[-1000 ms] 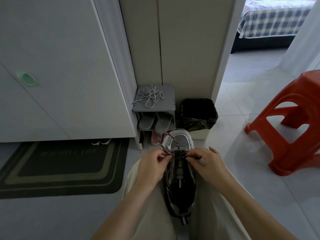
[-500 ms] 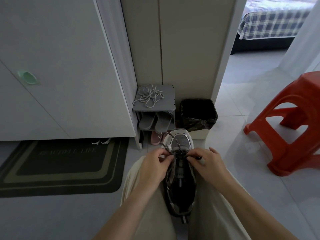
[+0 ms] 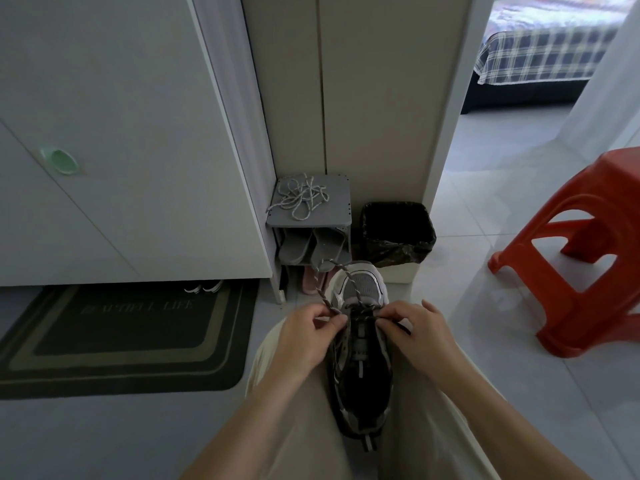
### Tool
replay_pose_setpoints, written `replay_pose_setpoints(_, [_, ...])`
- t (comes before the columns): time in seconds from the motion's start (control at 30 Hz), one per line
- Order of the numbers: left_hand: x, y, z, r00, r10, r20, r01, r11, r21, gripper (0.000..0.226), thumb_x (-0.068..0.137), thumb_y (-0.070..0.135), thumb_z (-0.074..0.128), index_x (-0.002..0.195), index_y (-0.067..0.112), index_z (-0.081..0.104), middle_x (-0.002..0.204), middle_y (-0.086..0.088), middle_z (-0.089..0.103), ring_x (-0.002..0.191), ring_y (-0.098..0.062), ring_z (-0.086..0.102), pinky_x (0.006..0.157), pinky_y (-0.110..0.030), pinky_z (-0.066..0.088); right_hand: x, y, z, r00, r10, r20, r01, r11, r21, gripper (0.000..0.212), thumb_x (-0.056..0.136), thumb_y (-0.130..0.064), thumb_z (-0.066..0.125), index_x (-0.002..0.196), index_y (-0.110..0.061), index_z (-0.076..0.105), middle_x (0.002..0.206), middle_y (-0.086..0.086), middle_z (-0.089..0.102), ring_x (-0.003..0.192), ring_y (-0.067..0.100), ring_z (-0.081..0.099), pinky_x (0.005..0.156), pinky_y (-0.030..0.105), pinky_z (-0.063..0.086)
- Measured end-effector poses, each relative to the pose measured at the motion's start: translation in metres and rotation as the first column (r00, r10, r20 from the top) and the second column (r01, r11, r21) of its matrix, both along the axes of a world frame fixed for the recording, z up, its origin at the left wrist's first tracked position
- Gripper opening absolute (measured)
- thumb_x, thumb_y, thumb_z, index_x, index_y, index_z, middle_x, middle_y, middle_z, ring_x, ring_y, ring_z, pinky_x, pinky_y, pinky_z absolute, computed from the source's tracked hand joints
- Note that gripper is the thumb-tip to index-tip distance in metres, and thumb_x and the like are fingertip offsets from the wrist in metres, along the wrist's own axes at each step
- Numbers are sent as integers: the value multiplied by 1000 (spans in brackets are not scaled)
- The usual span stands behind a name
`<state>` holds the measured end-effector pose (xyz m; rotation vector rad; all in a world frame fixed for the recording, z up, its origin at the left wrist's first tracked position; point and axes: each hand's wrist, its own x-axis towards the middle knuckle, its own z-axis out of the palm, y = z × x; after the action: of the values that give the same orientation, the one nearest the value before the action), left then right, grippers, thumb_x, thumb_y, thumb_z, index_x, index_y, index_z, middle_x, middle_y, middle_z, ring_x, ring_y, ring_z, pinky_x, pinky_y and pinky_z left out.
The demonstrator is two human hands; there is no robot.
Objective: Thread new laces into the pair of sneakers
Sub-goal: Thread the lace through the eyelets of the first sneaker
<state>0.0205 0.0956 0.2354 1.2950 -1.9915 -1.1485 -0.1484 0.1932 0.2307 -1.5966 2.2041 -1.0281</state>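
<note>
Since both hands crowd over the front eyelets, I can't make out which holes the lace (image 3: 331,289) passes through or how far it is threaded. My left hand (image 3: 304,341) pinches the lace between thumb and forefinger at the sneaker's left edge. From there the speckled cord loops up past the toe and comes back down across the toe cap. My right hand (image 3: 422,337) has its fingers curled in at the right edge, pinching a dark strand that sticks out beside it. Its fingertips are tucked out of sight.

The sneaker (image 3: 360,358) sits between my legs in beige trousers (image 3: 294,427), toe pointing away and heel toward me. I can't tell whether it rests on the floor or on my lap. The toe is white and grey mesh and the sides are silver-grey. In this dim light the opening is only a black hollow.

Beyond the toe stands a grey rack (image 3: 337,216) with tangled laces (image 3: 299,197) on top and slippers (image 3: 308,247) underneath. A black-lined bin (image 3: 398,233) sits just right of it. A red stool (image 3: 588,254) is cut off at the right edge. The lettering on the mat (image 3: 121,341) is too dim to read.
</note>
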Motion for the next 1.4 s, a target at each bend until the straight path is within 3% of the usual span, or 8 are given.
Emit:
replay_pose_setpoints(0.3, [4, -5, 4, 971, 214, -106, -225, 968, -106, 12, 86, 24, 67, 80, 15, 66, 67, 11, 61, 62, -3, 57, 56, -14, 40, -3, 3, 1, 1000, -26, -9, 26, 1000, -5, 11, 86, -27, 66, 93, -35, 65, 84, -24, 62, 89, -1, 59, 114, 34, 15])
replay_pose_setpoints(0.47, [-6, 15, -3, 996, 69, -48, -71, 997, -43, 4, 84, 29, 69, 86, 26, 66, 74, 15, 65, 73, 0, 63, 66, -12, 47, 2, -4, -1, 999, -29, -27, 28, 999, -26, 9, 85, -29, 67, 91, -35, 69, 88, -26, 63, 89, -4, 58, 112, 35, 17])
replay_pose_setpoints(0.67, [-7, 7, -3, 994, 102, -41, -103, 994, -30, 7, 87, 25, 66, 82, 20, 64, 74, 12, 64, 72, -1, 61, 61, -11, 43, 6, -8, -1, 999, -22, -38, 21, 999, -30, 10, 84, -33, 68, 93, -34, 70, 90, -24, 65, 89, -4, 58, 112, 36, 18])
replay_pose_setpoints(0.83, [2, -15, 13, 919, 287, -271, -246, 953, 178, 8, 94, 14, 56, 89, 13, 62, 81, 2, 71, 72, -7, 67, 60, -16, 48, 6, -9, 3, 999, -24, -47, 24, 1000, -3, 10, 85, -34, 65, 94, -36, 70, 92, -22, 66, 91, -5, 57, 113, 31, 15])
replay_pose_setpoints(0.97, [-3, -17, 14, 936, 286, -204, -250, 951, 182, 14, 92, 21, 59, 100, 9, 61, 86, -2, 69, 75, -12, 66, 58, -14, 49, 10, -13, 3, 993, -7, -116, 7, 1000, -6, 8, 85, -34, 64, 90, -37, 70, 88, -25, 64, 86, -9, 51, 109, 29, 15])
replay_pose_setpoints(1.1, [-8, -3, 1, 996, 33, 77, -43, 992, 121, 23, 85, 34, 67, 99, 17, 60, 86, 8, 64, 83, -12, 62, 75, -28, 50, 13, -15, 2, 993, -40, -115, 34, 998, -55, 6, 83, -33, 67, 86, -37, 71, 87, -21, 67, 85, -8, 52, 105, 33, 25])
replay_pose_setpoints(1.2, [-9, 4, 2, 997, 39, 68, -37, 999, -20, 12, 86, 30, 66, 87, 18, 65, 80, 10, 66, 77, -7, 63, 73, -30, 52, 13, -16, 1, 991, -40, -128, 34, 998, -50, 6, 82, -32, 69, 86, -36, 71, 85, -22, 67, 82, -9, 50, 101, 36, 32])
replay_pose_setpoints(1.4, [-10, -4, 5, 998, 36, 43, -36, 999, -8, 12, 89, 21, 63, 78, 18, 60, 73, 9, 62, 74, -12, 61, 67, -25, 47, 14, -14, 0, 994, -50, -102, 49, 999, -18, 7, 81, -35, 68, 88, -36, 70, 84, -21, 68, 78, -5, 56, 100, 33, 35])
